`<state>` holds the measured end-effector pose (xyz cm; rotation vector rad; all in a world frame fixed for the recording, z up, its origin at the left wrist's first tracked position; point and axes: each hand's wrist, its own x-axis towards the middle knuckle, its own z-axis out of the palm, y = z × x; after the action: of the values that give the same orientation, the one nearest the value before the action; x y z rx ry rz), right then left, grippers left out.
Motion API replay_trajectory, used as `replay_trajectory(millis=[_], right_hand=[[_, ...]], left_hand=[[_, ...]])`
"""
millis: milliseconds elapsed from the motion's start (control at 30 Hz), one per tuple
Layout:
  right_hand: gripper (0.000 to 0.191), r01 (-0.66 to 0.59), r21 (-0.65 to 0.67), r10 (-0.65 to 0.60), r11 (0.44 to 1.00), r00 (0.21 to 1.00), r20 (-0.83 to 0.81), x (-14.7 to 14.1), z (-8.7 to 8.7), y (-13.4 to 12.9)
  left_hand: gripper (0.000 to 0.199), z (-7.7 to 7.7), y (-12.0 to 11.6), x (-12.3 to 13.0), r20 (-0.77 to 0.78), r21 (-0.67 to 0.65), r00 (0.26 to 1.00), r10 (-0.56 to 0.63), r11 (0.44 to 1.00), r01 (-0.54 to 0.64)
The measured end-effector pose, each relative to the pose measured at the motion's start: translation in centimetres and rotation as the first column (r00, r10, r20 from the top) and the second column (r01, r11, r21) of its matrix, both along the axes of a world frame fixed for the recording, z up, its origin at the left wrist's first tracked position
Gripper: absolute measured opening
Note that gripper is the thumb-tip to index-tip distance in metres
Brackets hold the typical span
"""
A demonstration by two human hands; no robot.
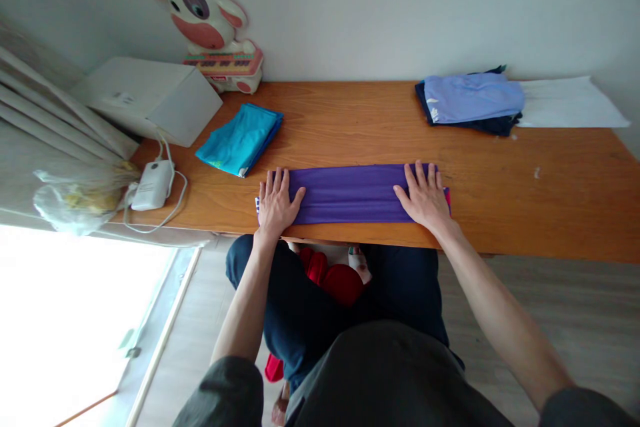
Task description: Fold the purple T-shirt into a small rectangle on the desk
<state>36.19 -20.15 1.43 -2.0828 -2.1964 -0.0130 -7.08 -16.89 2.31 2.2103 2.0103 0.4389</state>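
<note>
2 hands [276, 205] [424, 199] flat, 1 purple cloth [350, 193].

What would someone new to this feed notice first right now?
Probably the purple cloth, folded into a long strip at the near edge of the wooden table, with the left hand and right hand pressed flat on its two ends. Next, the cow toy against the wall at far left, then the teal cloth below it and the blue stack at far right.
</note>
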Motion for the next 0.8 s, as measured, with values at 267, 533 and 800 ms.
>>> replay_trajectory(millis=[267, 533, 800], right_hand=[[0.089, -0.002, 0.012, 0.002, 1.0, 1.0, -0.028, 0.07, -0.04, 0.01], [0.091, -0.003, 0.008, 0.004, 1.0, 0.998, -0.068, 0.03, 0.12, 0.01], [0.089, 0.004, 0.001, -0.004, 1.0, 0.999, -0.035, -0.19, 0.42, -0.14]], left_hand=[[0.089, 0.11, -0.02, 0.01, -0.004, -0.001, 1.0, 0.0, 1.0, 0.0], [0.089, 0.11, 0.02, -0.06, 0.002, -0.001, 1.0, -0.002, 1.0, 0.002], [0.089, 0.32, -0.13, 0.04, 0.003, 0.003, 1.0, -0.006, 1.0, 0.006]])
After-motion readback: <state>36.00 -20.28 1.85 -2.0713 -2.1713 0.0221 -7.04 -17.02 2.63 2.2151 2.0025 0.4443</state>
